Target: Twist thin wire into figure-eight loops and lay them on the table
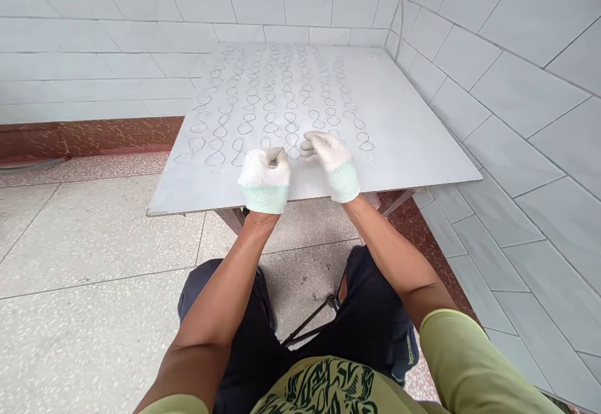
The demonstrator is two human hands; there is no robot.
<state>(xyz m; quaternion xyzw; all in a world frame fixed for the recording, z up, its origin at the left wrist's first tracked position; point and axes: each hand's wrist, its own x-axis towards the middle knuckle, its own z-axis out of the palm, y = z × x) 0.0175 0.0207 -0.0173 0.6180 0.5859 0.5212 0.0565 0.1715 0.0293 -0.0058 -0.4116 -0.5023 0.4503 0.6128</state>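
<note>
Thin, dark figure-eight loops (292, 123) lie in columns on the pale worktop (413, 138), spread from its far edge towards its near edge and mostly over its left and middle parts. They look very light and rather springy, more likely to bend or tangle than to break, and the fine strand could slip easily between gloved fingers. The crossing of each figure looks the surest place to pinch, with a gentle grip, since squeezing a rounded end might distort it. Over the near end of the middle columns are the gloved left hand (265, 171) and the gloved right hand (327, 153), apart from each other, fingers bent inward; I cannot tell whether either is closed on a strand, so fine is it against the white. Beyond the worktop stands a tiled wall (521, 76), which also runs along the right, and a speckled floor (94, 263) spreads to the left.
</note>
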